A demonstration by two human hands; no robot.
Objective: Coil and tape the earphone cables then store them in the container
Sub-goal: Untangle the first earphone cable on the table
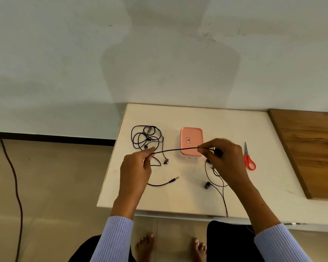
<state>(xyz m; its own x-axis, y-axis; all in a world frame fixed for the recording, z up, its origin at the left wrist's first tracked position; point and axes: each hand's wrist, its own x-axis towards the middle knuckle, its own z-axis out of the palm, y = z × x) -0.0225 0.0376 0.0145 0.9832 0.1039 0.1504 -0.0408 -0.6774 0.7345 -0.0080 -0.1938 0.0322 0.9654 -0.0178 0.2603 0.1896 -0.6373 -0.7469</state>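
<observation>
On top of the white bench (197, 195), set against a pale wall, lie all the task's things. A wooden board (311, 152) sits at the bench's right end. Both hands are raised above the middle of the bench, pulling a length of black earphone cable (176, 149) taut between them. The left hand (135, 171) pinches the cable between thumb and fingers at its left end; the right hand (223, 161) is closed on the other end, pinching it with thumb and forefinger, with more cable gathered in its grip. From the right hand the cable hangs down in loose loops, one strand trailing to the near edge of the bench.

A pink container (191, 141) with its lid on stands behind the stretched cable, near the middle of the bench. A second earphone cable (146, 138) lies in a loose tangle to the left of the container. Red-handled scissors (248, 157) lie to the right of the right hand, blades pointing away. An earbud (207, 184) rests below the right hand, and the audio plug (175, 179) lies near the left hand.
</observation>
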